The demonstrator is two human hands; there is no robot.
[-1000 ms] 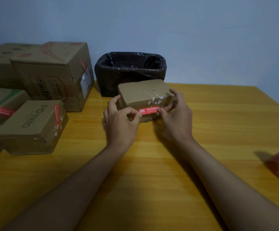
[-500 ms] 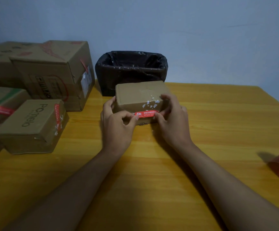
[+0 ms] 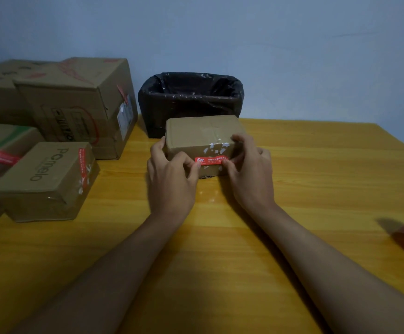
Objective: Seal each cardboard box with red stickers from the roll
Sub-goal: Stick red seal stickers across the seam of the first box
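Red rectangular sticker (image 3: pixel 211 160) is pressed flat on the near face of the small brown cardboard box (image 3: pixel 202 136), mid yellow wooden tabletop (image 3: pixel 316 169). Sticker ends are pinned by curled fingers of left hand (image 3: pixel 171 179) and right hand (image 3: pixel 250 169).

I was in a plain room set up as a small packing spot: a yellow wooden worktop (image 3: pixel 316 169) pushed against a bare pale-blue wall (image 3: pixel 268 44), worn cardboard boxes (image 3: pixel 75 104) stacked at my left, and a bin lined with a black bag (image 3: pixel 191 97) at the back.
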